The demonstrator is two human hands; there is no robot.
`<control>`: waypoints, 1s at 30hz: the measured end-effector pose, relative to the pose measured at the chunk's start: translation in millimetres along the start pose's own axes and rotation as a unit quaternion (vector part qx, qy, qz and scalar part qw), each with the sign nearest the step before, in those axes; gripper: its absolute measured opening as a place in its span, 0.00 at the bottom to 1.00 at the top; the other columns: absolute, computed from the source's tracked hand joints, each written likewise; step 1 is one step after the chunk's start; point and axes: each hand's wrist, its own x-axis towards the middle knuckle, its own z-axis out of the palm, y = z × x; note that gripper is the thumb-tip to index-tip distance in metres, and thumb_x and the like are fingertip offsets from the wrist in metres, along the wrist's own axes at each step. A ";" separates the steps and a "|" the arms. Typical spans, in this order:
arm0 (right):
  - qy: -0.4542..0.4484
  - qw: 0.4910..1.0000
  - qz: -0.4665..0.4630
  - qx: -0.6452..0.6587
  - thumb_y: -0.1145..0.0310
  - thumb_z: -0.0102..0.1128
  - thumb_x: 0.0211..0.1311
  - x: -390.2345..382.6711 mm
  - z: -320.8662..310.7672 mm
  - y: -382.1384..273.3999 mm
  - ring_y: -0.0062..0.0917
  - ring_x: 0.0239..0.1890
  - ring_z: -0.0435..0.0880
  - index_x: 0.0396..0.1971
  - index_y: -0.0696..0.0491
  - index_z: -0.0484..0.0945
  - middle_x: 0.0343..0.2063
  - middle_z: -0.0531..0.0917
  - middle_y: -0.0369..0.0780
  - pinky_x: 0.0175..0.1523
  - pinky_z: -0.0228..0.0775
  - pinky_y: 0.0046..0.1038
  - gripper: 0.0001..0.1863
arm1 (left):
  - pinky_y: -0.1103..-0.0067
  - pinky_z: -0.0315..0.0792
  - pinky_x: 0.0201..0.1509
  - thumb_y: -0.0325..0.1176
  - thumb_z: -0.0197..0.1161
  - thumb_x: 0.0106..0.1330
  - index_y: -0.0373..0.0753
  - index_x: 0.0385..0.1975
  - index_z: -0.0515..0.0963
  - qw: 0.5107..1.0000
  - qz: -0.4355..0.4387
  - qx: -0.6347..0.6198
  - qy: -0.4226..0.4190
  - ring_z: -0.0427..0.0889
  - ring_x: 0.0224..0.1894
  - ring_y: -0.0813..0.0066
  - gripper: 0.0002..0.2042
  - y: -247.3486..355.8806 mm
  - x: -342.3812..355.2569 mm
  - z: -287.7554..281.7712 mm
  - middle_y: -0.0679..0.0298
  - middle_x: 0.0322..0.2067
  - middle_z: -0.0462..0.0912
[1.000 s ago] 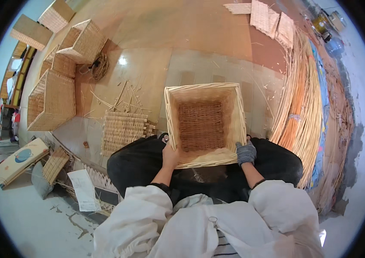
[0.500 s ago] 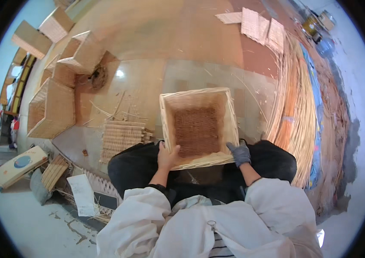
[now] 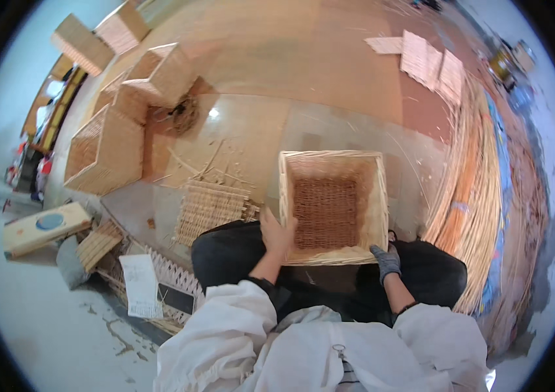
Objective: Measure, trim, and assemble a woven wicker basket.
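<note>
A square, open-topped wicker basket (image 3: 374, 208) is in front of my knees, its pale walls rising round a browner woven bottom. My bare left hand (image 3: 276, 234) grips its left wall close to the near corner, thumb over the rim and fingers along the outside. At the near right corner, my right hand (image 3: 386, 259) in a grey glove holds the rim; its fingers beneath the edge are partly hidden. My knees, in black trousers, are on either side.
Several finished wicker baskets (image 3: 117, 147) stand at left, near a coil of cane (image 3: 185, 114). A flat woven panel (image 3: 211, 210) lies by my left knee. Long straw-coloured and orange strands (image 3: 464, 215) run along the right. A phone (image 3: 176, 298) and a paper sheet (image 3: 140, 285) lie at lower left.
The whole view has shifted, so the surroundings and basket appear further right. My left hand has moved a little up and outward on the left wall; my right hand sits lower at its corner.
</note>
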 end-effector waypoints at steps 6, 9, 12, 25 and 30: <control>0.066 0.988 -0.072 -0.120 0.58 0.65 0.37 0.6 0.6 -7.5 0.39 0.46 0.73 0.44 0.62 0.69 0.42 0.74 0.51 0.50 0.63 0.31 0.33 | 0.68 0.60 0.54 0.38 0.63 0.46 0.32 0.53 0.56 0.975 0.216 0.048 0.021 0.62 0.52 0.48 0.34 53.3 136.7 -3.8 0.45 0.53 0.59; -0.002 0.976 -0.018 -0.215 0.57 0.60 0.43 1.3 6.3 -25.9 0.44 0.41 0.74 0.42 0.61 0.70 0.37 0.75 0.55 0.47 0.65 0.36 0.28 | 0.67 0.64 0.49 0.39 0.63 0.47 0.34 0.48 0.65 0.930 0.317 0.147 -0.116 0.67 0.49 0.51 0.28 45.7 182.0 5.2 0.48 0.49 0.66; 0.000 0.959 -0.036 -0.279 0.53 0.58 0.44 21.5 -29.6 -54.1 0.44 0.40 0.75 0.40 0.59 0.72 0.34 0.76 0.55 0.45 0.66 0.36 0.27 | 0.68 0.68 0.45 0.42 0.61 0.48 0.36 0.40 0.72 0.905 0.170 0.222 -0.321 0.73 0.42 0.55 0.21 59.1 184.2 9.9 0.52 0.41 0.74; 0.017 0.918 -0.096 -0.384 0.43 0.53 0.45 72.9 -31.5 -76.1 0.43 0.34 0.76 0.31 0.57 0.78 0.28 0.78 0.51 0.43 0.65 0.37 0.29 | 0.68 0.70 0.42 0.46 0.57 0.48 0.45 0.37 0.76 0.918 0.122 0.233 -0.298 0.76 0.39 0.59 0.18 36.7 166.5 -15.3 0.57 0.34 0.78; 0.018 0.954 -0.077 -0.290 0.47 0.56 0.44 79.7 -43.9 -56.2 0.44 0.36 0.76 0.35 0.55 0.77 0.31 0.78 0.51 0.43 0.67 0.38 0.26 | 0.69 0.68 0.45 0.42 0.60 0.47 0.44 0.41 0.74 0.930 0.130 0.148 -0.310 0.75 0.42 0.60 0.20 42.6 151.8 3.7 0.57 0.36 0.77</control>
